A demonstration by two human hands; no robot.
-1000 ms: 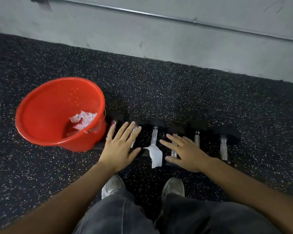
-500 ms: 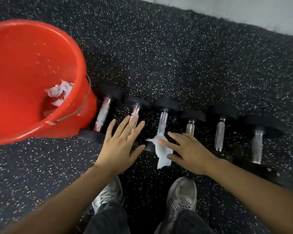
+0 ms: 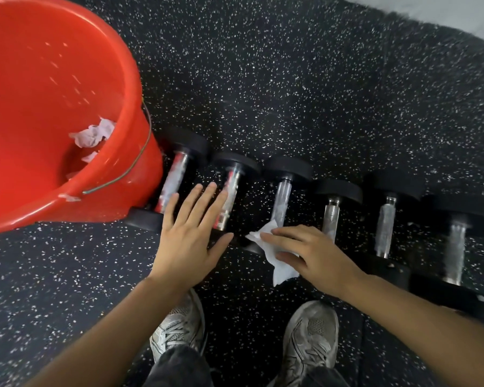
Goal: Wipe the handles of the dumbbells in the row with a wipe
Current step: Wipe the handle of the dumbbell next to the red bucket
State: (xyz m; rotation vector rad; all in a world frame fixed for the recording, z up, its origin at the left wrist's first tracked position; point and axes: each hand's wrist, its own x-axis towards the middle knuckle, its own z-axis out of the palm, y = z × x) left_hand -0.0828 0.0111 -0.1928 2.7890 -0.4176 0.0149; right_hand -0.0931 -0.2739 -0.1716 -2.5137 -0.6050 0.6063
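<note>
Six dumbbells point(image 3: 281, 202) lay in a row on the floor by the red bucket point(image 3: 53, 113). A moment before, the right hand point(image 3: 310, 252) only hovered beside the wipe point(image 3: 277, 255); now its fingers pinched it at the third handle. The left hand point(image 3: 190, 233) stayed flat and held nothing. Wiping looked ready to start.
</note>
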